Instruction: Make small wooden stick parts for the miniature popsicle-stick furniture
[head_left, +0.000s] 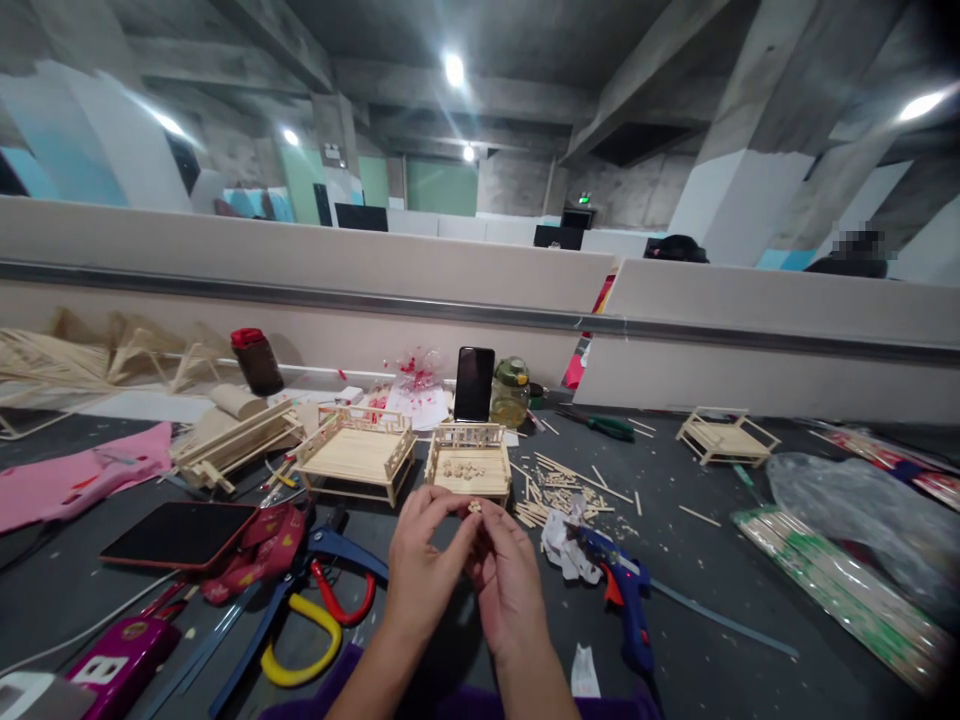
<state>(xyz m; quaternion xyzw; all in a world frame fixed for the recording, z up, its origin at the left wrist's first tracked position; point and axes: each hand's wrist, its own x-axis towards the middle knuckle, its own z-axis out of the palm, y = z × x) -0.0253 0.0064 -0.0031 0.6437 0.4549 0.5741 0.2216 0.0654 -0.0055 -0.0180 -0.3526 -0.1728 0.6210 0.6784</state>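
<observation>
My left hand (431, 540) and my right hand (506, 570) meet at the fingertips near the middle of the dark table. Between the fingertips of both hands is a tiny wooden piece (475, 507), pale and partly hidden. Just beyond them stands a small model bed of wooden sticks (469, 485), with several small wood bits (461, 469) lying on its top. A larger stick-built model bed (352, 455) stands to its left. Cut sticks (559, 490) lie heaped on the right.
Right of my hands lies a blue glue gun (626, 600) beside crumpled white paper (570, 545). Left are scissors (326, 610), blue cutters (322, 545) and a tablet-like device (180, 533). A phone (474, 385) and bottle (511, 390) stand behind. Packaged sticks (840, 590) lie far right.
</observation>
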